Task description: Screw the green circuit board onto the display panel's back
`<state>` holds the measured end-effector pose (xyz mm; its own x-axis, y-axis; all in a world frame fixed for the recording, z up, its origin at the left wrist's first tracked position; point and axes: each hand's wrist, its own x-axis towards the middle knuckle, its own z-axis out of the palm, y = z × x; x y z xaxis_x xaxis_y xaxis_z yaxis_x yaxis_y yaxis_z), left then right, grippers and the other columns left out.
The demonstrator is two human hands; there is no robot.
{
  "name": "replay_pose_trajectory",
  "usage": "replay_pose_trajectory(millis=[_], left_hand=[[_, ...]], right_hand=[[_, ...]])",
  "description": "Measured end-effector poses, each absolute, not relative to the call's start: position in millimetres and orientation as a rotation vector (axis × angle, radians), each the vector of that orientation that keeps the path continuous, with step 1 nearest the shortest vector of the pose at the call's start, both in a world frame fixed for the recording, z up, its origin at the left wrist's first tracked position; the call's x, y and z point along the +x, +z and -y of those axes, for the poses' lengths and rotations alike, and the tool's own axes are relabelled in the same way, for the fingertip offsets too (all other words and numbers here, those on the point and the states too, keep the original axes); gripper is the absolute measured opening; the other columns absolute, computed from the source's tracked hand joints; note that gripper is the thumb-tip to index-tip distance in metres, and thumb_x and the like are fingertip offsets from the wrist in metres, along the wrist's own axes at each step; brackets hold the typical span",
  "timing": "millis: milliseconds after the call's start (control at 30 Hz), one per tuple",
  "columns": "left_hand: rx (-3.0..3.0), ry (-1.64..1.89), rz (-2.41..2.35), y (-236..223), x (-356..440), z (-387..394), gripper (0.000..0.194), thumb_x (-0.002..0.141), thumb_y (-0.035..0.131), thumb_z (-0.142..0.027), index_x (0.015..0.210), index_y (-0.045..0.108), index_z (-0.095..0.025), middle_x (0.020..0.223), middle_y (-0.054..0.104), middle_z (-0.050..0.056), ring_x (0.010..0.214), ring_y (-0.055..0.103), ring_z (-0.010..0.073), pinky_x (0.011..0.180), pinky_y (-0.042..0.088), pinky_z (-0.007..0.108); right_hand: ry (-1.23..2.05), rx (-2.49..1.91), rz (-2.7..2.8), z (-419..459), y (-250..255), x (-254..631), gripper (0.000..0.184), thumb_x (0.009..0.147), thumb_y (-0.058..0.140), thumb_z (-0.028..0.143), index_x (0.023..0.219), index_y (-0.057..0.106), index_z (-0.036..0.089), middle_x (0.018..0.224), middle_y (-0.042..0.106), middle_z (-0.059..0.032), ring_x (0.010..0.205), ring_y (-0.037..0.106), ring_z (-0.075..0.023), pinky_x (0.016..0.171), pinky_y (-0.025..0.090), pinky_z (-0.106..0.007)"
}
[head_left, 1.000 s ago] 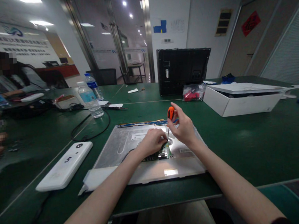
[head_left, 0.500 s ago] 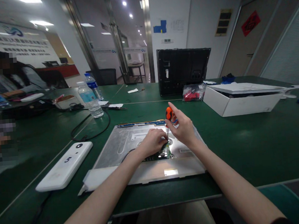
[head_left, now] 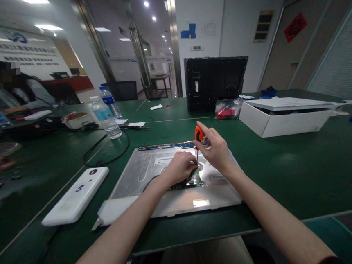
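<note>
In front of me a flat metal display panel (head_left: 127, 173) lies on the table, with a blue circuit strip along its far edge. A green circuit board (head_left: 198, 181) shows in its middle, partly under my left hand. My right hand (head_left: 216, 151) grips a screwdriver with an orange and black handle (head_left: 198, 133), held nearly upright, its shaft pointing down at the board area. Beside the lower end of that shaft, my left hand (head_left: 180, 166) has its fingers closed together. What they pinch is hidden. Dark cables run beneath the left wrist.
To the left lie a white power strip-like device (head_left: 77, 196) and a black cable. Two water bottles (head_left: 105, 117) stand behind it. Farther back are a black monitor housing (head_left: 216, 83), a bag of red items (head_left: 228, 109) and a white box (head_left: 285, 118). Another person sits at left.
The screwdriver handle has turned slightly in my right hand, showing a different side. My left hand stays in place. At the far left, another person's hand has moved.
</note>
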<state>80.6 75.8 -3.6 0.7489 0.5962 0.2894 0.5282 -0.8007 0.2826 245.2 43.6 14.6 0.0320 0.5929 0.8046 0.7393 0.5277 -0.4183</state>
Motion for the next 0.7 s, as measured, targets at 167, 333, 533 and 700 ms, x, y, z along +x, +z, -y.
replay_pose_trajectory(millis=[167,333,533,700], left_hand=[[2.763,0.547,-0.903,-3.2,80.6,-75.5,0.01,0.08,0.062,-0.011,0.079,0.07,-0.017,0.077,0.072,0.003,0.076,0.065,0.0178,0.077,0.047,0.027],[2.76,0.54,-0.898,-2.0,81.5,-74.5,0.011,0.081,0.062,-0.011,0.08,0.071,-0.016,0.079,0.072,0.004,0.078,0.066,0.0195,0.078,0.046,0.029],[2.756,0.534,-0.894,-2.6,81.0,-75.0,0.011,0.082,0.062,-0.011,0.079,0.071,-0.017,0.08,0.072,0.004,0.078,0.065,0.0191,0.078,0.046,0.029],[2.749,0.546,-0.899,-3.0,80.2,-75.2,0.008,0.081,0.064,-0.011,0.079,0.07,-0.017,0.078,0.071,0.004,0.076,0.065,0.0184,0.077,0.046,0.028]], right_hand=[[-0.134,-1.14,1.598,-43.4,11.9,242.8,0.053,0.087,0.054,0.023,0.139,0.046,0.02,0.09,0.065,-0.004,0.067,0.06,-0.0156,0.064,0.051,-0.029],[-0.136,-1.133,1.592,-43.1,11.4,243.6,0.048,0.085,0.059,0.026,0.131,0.05,0.021,0.088,0.064,-0.0028,0.067,0.059,-0.0153,0.062,0.05,-0.028],[-0.165,-1.095,1.638,-43.0,14.3,244.4,0.045,0.088,0.058,0.027,0.132,0.053,0.02,0.088,0.062,-0.004,0.071,0.058,-0.0159,0.062,0.05,-0.027],[-0.147,-1.153,1.592,-41.8,13.1,242.5,0.051,0.084,0.054,0.022,0.135,0.048,0.019,0.083,0.065,-0.0019,0.064,0.059,-0.0146,0.063,0.05,-0.028]])
